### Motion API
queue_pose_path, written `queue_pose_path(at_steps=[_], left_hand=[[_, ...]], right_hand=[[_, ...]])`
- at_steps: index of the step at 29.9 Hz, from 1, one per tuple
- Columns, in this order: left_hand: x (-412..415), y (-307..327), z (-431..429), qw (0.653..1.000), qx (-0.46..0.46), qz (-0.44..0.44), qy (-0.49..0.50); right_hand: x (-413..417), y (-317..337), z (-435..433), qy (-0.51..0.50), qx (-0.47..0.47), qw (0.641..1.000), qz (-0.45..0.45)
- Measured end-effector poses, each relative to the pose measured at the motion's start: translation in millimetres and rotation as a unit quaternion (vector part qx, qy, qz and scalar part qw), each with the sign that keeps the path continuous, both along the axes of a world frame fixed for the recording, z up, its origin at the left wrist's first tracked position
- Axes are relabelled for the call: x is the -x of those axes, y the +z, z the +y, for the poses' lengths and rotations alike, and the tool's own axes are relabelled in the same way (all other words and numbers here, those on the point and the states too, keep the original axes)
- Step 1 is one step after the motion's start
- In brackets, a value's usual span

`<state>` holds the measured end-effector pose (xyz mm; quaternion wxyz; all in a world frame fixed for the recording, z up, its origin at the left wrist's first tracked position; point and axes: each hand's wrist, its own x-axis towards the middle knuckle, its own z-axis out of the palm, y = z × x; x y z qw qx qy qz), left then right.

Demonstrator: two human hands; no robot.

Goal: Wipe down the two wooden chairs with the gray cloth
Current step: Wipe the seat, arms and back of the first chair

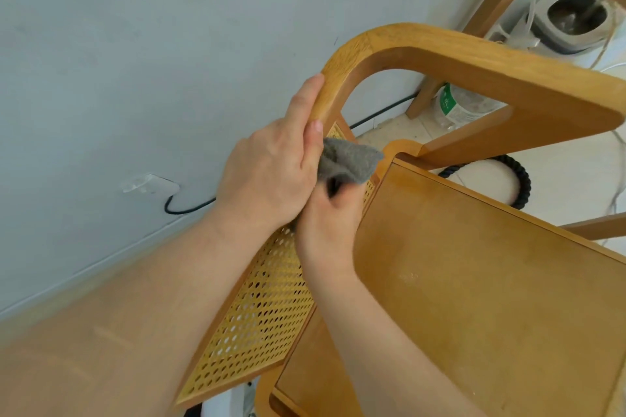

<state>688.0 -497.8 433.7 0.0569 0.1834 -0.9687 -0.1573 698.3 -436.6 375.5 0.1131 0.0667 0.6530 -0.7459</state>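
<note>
At frame centre, the left hand (271, 176) curled round the curved honey-wood chair frame (474, 71). The right hand (327, 227) clutched the bunched gray cloth (350, 161) against its cane back (271, 298), seemingly mid-wipe. Next called for sweeping along that frame.

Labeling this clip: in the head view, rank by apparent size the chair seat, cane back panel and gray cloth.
Largest: chair seat
Then: cane back panel, partly hidden
Smallest: gray cloth, bunched in right hand
</note>
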Motion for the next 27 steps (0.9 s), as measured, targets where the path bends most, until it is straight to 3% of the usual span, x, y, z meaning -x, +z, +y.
queue_pose_path(at_steps=[3, 5, 8, 10, 11, 13, 16, 19, 21, 25, 27], left_hand=[[-0.1, 1.9, 2.2, 1.000, 0.003, 0.001, 0.008], [0.5, 1.6, 2.7, 1.000, 0.009, 0.001, 0.010], [1.5, 0.4, 3.2, 1.000, 0.017, -0.008, 0.013], [1.5, 0.5, 4.9, 1.000, 0.028, -0.008, 0.005], [2.0, 0.5, 4.4, 0.999, 0.031, -0.006, 0.003], [2.3, 0.3, 2.9, 1.000, 0.028, -0.011, 0.002], [0.4, 1.9, 3.3, 1.000, 0.016, -0.016, 0.008], [2.2, 0.1, 2.7, 1.000, 0.016, -0.022, 0.006], [1.4, -0.2, 3.3, 1.000, 0.011, -0.028, 0.005], [-1.4, 1.3, 2.4, 1.000, 0.010, -0.023, -0.004], [-0.7, 0.5, 3.3, 1.000, 0.003, -0.027, -0.004]], right_hand=[[-9.5, -6.5, 13.7, 0.059, -0.011, 0.995, 0.084], [16.2, -39.7, 12.6, 0.050, -0.104, 0.990, 0.080], [60.7, -102.6, 23.6, -0.041, -0.174, 0.972, -0.154], [57.5, -109.4, 25.3, -0.037, -0.194, 0.953, -0.227], [48.7, -96.2, 19.9, -0.019, -0.183, 0.963, -0.199], [21.8, -56.3, 4.8, 0.005, -0.131, 0.990, -0.061], [28.0, -40.1, -6.5, -0.018, -0.121, 0.987, 0.101], [72.9, -82.0, -5.1, -0.094, -0.159, 0.982, 0.041], [48.8, -91.8, -1.1, -0.119, -0.187, 0.975, -0.024], [-70.7, -63.9, 2.0, -0.005, -0.144, 0.988, 0.046], [-47.2, -68.2, -3.3, -0.008, -0.152, 0.987, 0.059]])
